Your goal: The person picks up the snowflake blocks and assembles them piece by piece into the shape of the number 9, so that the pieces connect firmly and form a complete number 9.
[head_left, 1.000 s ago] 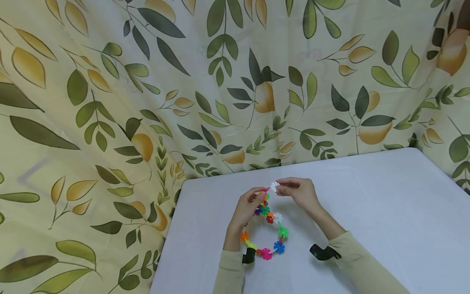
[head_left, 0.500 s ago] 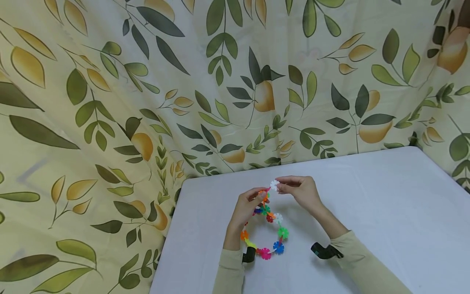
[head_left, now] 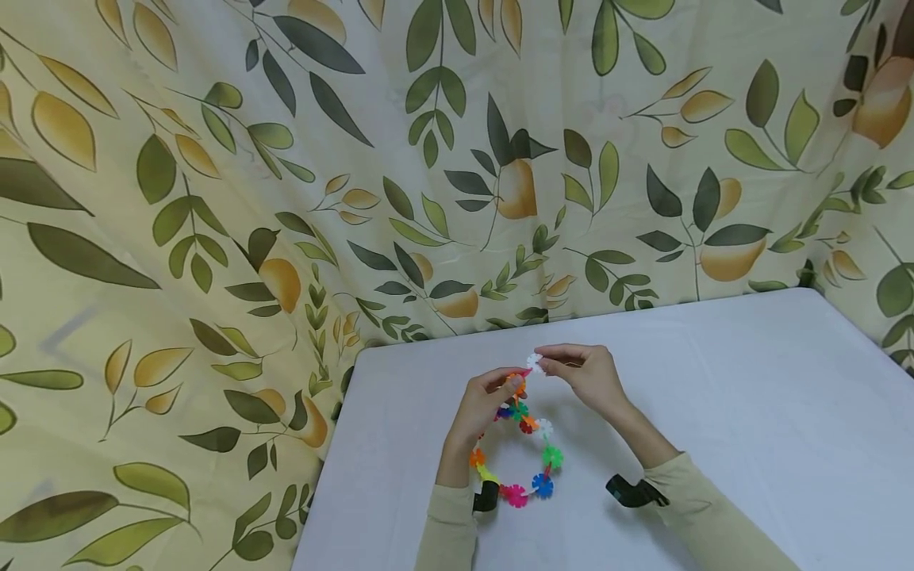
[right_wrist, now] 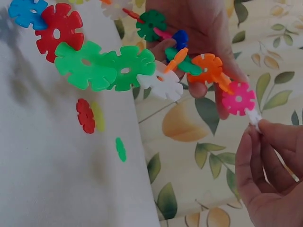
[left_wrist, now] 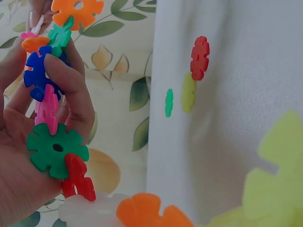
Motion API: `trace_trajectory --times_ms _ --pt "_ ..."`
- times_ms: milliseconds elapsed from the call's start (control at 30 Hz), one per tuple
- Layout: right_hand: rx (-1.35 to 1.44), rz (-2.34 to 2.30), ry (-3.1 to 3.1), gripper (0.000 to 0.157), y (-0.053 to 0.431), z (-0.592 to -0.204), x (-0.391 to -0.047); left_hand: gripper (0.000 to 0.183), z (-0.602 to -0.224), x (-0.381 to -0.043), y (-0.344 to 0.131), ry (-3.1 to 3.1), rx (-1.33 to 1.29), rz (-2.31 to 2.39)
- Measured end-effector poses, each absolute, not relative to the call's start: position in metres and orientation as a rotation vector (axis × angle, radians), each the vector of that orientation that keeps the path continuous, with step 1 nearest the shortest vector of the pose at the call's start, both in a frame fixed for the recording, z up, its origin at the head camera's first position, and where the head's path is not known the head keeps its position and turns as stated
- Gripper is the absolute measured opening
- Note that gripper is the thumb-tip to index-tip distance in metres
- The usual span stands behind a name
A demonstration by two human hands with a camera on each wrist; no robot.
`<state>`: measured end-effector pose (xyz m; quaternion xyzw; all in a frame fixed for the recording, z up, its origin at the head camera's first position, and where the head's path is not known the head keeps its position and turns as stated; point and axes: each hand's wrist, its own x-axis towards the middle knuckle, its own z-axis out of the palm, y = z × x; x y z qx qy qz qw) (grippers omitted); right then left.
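white piece [right_wrist: 254, 116] mostly behind right-hand fingers [right_wrist: 265, 142]

Chain of interlocked plastic snowflake discs [head_left: 524, 444], many-coloured: orange, blue, green, red, white, yellow, pink. Looped into a ring, far end raised off the table near its left side, near end hanging low by the wrists. White disc [head_left: 532, 362] at the far tip, edge-on against a pink disc [right_wrist: 238, 98].

No readable text, label or number anywhere (the curtain [head_left: 457, 159] shows only printed leaves).
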<state>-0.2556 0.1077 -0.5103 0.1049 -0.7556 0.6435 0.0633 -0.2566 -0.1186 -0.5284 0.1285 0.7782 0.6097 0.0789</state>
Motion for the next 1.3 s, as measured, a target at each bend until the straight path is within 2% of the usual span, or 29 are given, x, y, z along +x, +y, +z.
trace_trajectory --times_ms 467,933,1133,1300 --pt "0.274 2.048 -2.243 0.023 0.101 -0.511 -0.257 0.022 -0.524 -0.257 -0.118 2.335 0.356 1.901" --pt "0.347 2.024 -2.299 0.025 0.102 -0.513 -0.258 0.024 -0.525 -0.258 -0.12 2.343 0.387 1.855" --pt "0.383 2.144 -2.225 0.033 0.102 -0.526 -0.265 0.029 -0.526 -0.259 -0.121 2.345 0.416 1.787" --pt "0.395 1.872 -2.506 0.024 0.1 -0.549 -0.269 0.039 -0.524 -0.257 -0.127 2.36 0.426 1.7"
